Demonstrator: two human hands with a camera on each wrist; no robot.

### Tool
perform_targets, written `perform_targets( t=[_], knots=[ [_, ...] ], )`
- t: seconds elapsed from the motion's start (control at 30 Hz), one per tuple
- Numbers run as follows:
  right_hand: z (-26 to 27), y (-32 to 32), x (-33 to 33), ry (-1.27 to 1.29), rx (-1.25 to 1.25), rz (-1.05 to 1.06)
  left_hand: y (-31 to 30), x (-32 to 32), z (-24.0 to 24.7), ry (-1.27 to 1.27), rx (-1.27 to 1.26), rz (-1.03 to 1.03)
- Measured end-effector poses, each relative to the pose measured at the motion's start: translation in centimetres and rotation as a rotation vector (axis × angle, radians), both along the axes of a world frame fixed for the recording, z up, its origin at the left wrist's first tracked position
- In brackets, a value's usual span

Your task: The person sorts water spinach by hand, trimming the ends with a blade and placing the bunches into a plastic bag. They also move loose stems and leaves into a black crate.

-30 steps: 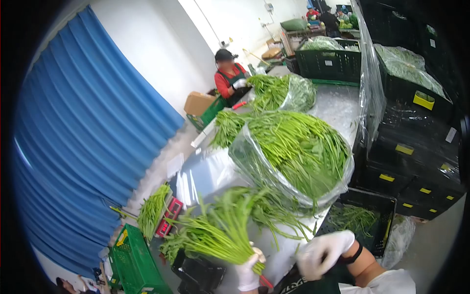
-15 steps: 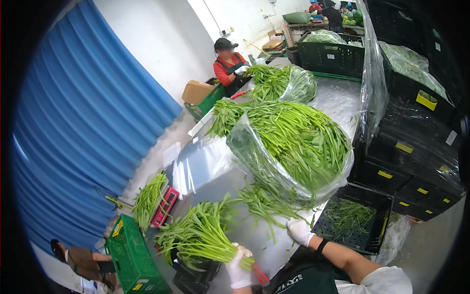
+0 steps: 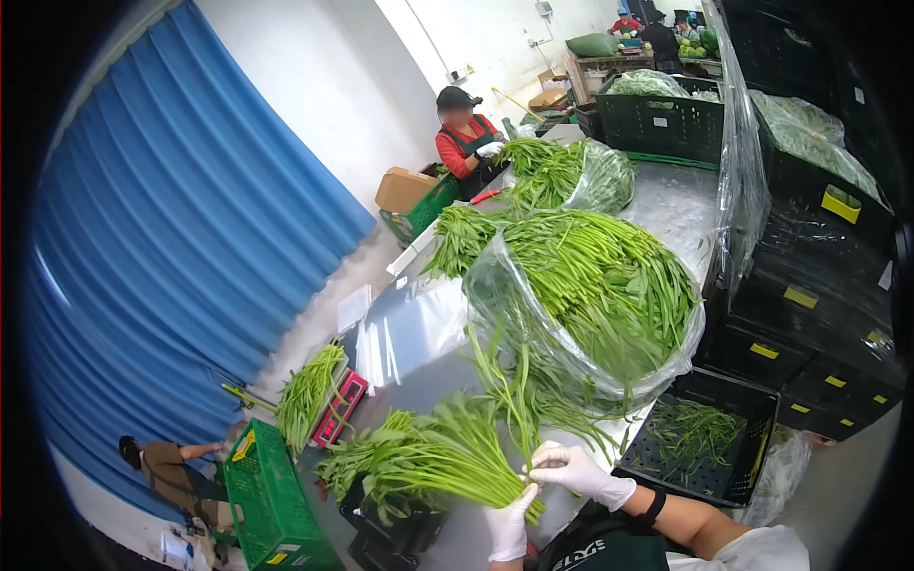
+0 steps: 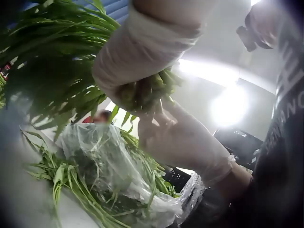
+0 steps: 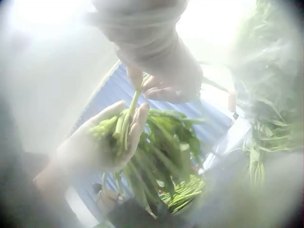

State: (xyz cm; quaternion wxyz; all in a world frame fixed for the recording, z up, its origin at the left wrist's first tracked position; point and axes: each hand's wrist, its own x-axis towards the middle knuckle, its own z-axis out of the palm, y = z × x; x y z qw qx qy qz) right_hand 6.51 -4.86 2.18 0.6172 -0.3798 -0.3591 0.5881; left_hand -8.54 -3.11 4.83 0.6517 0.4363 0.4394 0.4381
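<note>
My gloved left hand grips a thick bunch of water spinach by its stem ends, the leaves fanning out to the left. Close beside it, my gloved right hand pinches a few water spinach stems that stand up above the table. In the right wrist view the pinched stems run down to the cut ends in the left palm. Just past the hands, loose stalks lie on the metal table in front of a large clear plastic bag full of water spinach.
A red scale bearing greens stands at the left, near a green crate. Small black baskets sit under the bunch. At the right are a black crate with scraps and stacked crates. Another person works across the table.
My right hand has moved from the table edge by the black crate to beside the left hand, now pinching stems. The left hand keeps its bunch, shifted slightly right.
</note>
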Motion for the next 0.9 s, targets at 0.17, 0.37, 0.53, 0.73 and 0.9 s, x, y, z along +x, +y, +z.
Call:
perform_targets(
  t=[0.17,0.37,0.53,0.73,0.9],
  knots=[
    [3.4,-0.6,0.9,-0.364,-0.001,-0.110,-0.3,0.9,0.7,-0.054,-0.001,-0.023],
    [4.9,-0.9,2.0,-0.943,0.220,-0.294,-0.3,0.9,-0.4,0.107,0.169,0.008],
    [4.5,-1.5,0.3,-0.945,0.182,-0.311,-0.4,1.9,1.6,0.019,0.150,0.058],
    [3.7,-1.3,2.4,-0.078,0.293,-0.808,0.4,0.0,2.0,-0.071,-0.002,-0.125],
    [5.3,-0.5,2.2,-0.440,0.242,-0.476,-0.1,-0.1,1.8,-0.112,-0.035,-0.246]
  ],
)
